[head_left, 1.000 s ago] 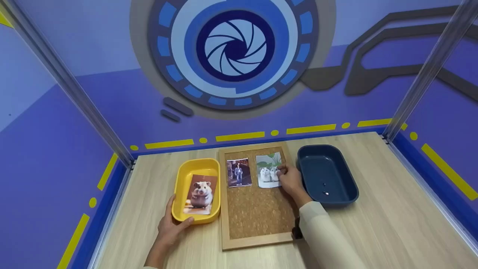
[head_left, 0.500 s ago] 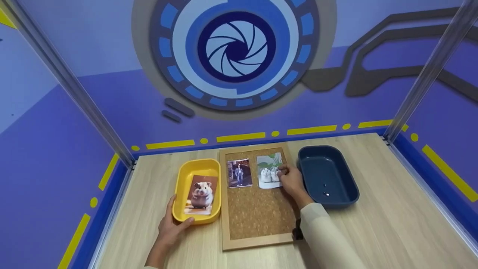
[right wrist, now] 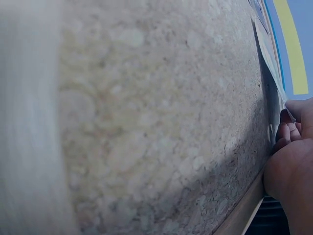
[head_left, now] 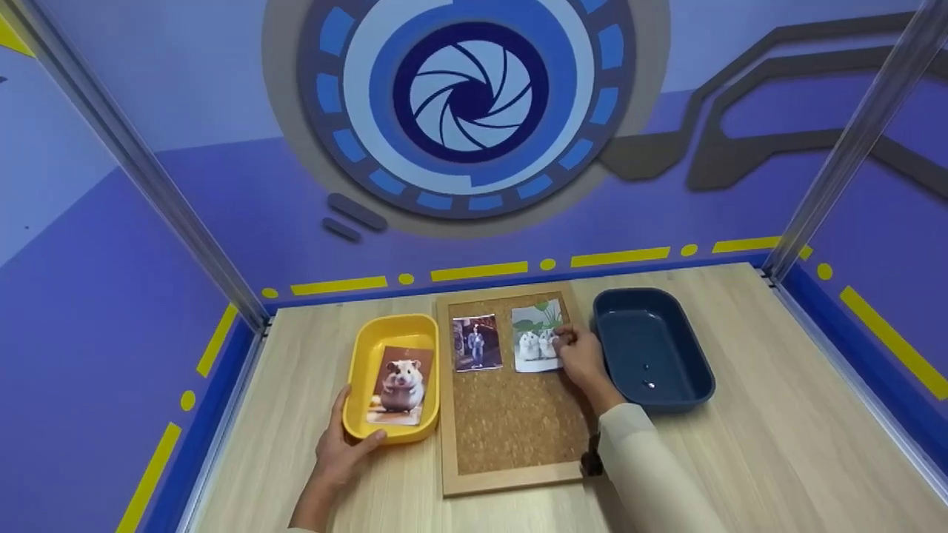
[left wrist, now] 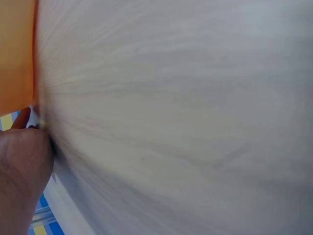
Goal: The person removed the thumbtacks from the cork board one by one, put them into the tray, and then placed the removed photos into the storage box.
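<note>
Head view: a right hand (head_left: 585, 359) pinches a white-and-green photo (head_left: 529, 346) on a wood-framed cork board (head_left: 518, 418), near a navy rectangular tray (head_left: 652, 344); a left hand (head_left: 342, 449) grips a yellow rectangular tray (head_left: 364, 363). Left wrist: a finger meets its wall. Right wrist: the photo's edge stands off the cork.

White-animals photo (head_left: 529, 345): shifted a hair to the right and toward the far edge of the cork board (head_left: 522, 426) since half a second ago.
Gap to the standing-person photo (head_left: 478, 344): a touch wider.
Right hand (head_left: 583, 359): fingers seem to have crept along with the photo, though the move is barely readable.
Head view: drifted, scene slightly farther right.
</note>
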Tool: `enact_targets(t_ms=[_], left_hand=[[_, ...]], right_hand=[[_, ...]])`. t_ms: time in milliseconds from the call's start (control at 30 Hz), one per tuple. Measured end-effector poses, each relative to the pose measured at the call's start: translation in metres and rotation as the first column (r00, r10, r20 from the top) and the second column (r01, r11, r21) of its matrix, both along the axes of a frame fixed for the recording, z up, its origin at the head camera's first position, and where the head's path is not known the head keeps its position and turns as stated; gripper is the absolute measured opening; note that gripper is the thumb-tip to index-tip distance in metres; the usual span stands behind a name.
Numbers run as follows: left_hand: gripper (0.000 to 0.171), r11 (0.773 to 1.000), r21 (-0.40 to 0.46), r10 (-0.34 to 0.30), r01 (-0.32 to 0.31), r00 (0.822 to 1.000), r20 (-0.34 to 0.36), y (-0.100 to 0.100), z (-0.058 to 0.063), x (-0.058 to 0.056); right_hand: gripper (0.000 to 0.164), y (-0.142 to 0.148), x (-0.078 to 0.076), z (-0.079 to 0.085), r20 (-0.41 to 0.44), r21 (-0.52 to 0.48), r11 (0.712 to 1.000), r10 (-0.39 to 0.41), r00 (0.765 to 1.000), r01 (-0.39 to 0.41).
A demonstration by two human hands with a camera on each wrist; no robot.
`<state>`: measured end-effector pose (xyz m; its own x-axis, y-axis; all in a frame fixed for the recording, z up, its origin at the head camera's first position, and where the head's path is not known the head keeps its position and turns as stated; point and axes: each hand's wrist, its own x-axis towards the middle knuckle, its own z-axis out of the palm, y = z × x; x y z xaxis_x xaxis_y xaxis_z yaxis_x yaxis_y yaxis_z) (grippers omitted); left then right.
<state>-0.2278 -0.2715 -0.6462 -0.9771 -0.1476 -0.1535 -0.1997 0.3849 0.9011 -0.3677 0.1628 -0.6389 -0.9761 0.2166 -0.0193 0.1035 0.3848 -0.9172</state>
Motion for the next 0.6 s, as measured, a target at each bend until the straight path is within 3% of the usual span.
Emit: enact_targets(t_ms=[200, 600], left_hand=[[0.114, 1.0, -0.011, 0.006, -0.006, 1.0, 0.002, 0.001, -0.0016, -0.0012], [0.117, 0.999, -0.039, 0.02, -0.019, 0.999, 0.03, 0.0016, 0.0005, -0.0007]], right_hand=[[0.019, 0.0007, 0.0002, -0.0022, 0.026, -0.03, 1.0, 0.0, 1.0, 0.001], [0.018, -0.0014, -0.0006, 0.0006, -0.004, -0.06, 0.998, -0.007, 1.0, 0.007]])
